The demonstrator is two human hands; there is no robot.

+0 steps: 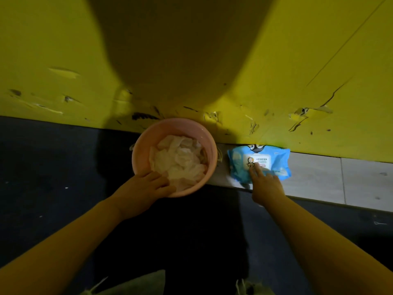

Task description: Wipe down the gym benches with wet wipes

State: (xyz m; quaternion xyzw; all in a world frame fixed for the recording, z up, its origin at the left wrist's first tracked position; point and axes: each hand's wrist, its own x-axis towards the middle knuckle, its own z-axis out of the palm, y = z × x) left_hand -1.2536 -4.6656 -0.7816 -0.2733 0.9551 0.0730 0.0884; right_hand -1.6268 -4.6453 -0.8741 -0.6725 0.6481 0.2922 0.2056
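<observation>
A soft blue plastic pack of wet wipes [259, 162] lies flat on a pale grey tiled strip of floor [319, 175] at the foot of a scuffed yellow wall [63, 60]. Its white lid label bears a small cartoon figure and print too small to read. The right hand [266, 187] reaches to it, fingers straight, fingertips [254, 170] touching the label, grip apart. Just left of the pack stands a round pink plastic basin [140, 154] filled with crumpled white wipes [178, 162]. The left hand [146, 188] holds the basin's near rim, grip clamped on it, fingers curled inside against the wipes.
</observation>
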